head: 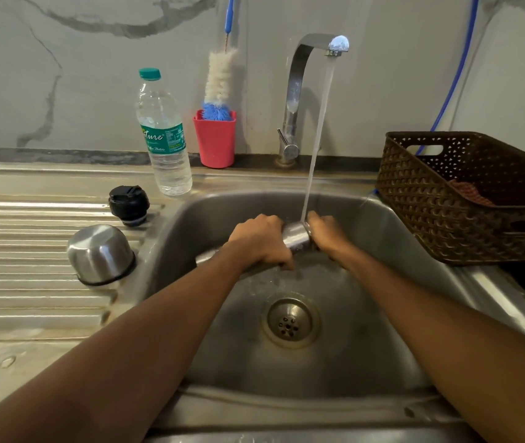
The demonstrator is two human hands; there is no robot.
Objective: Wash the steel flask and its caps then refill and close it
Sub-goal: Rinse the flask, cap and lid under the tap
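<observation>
Both hands clamped on the brushed-steel cylindrical flask [296, 236]: left hand [259, 241] wrapped over its body, right hand [325, 235] curled round the end by the stream. Flask lay sideways in the rear half of the stainless-steel sink basin [366, 330]. Water from the bent chrome tap [296, 100] struck it beside the right hand. Round drain strainer [290, 322] sat nearer than the hands, bare basin floor around it.

On the ribbed drainboard [14, 282], left:
- domed steel cup-cap [101, 254], mouth down, just beside the basin rim
- black plastic stopper cap [129, 204] behind it

Clear plastic water bottle [163, 135] stood near the back-left corner. Brown woven plastic basket [465, 199] crowded the right rim.
</observation>
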